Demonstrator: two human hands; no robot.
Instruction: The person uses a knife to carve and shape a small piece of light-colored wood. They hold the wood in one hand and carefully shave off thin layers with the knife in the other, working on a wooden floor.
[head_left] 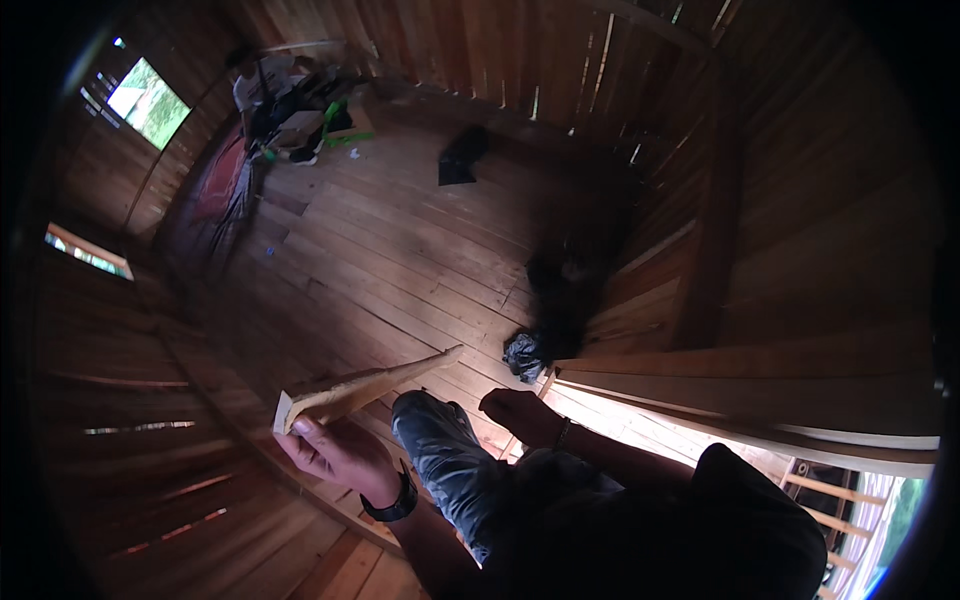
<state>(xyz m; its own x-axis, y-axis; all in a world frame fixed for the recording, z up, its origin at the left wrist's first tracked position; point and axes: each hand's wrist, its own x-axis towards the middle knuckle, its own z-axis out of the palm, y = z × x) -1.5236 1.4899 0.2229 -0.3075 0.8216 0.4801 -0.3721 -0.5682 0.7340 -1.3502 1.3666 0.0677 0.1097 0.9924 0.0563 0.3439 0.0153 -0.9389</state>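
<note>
A pale wooden board (pixel 375 388) with a rough, uneven edge is held out ahead of my left knee. Its sawn end shows at the near left, and the other end tapers away over the floor. My left hand (pixel 345 455) is closed around the near end, thumb against the wood, with a dark band on the wrist. Beside the knee hangs my right hand (pixel 522 415), a bracelet on its wrist and the board's far end just beyond it. Deep shadow covers its fingers, so I cannot tell whether it is open or closed.
A crumpled dark plastic bag (pixel 523 355) lies beyond my right hand. Farther off is a flat black item (pixel 462 157) on the plank floor (pixel 400 260). Another person (pixel 262 90) sits at the far left beside piled belongings. To the right is a bright doorway (pixel 640 425).
</note>
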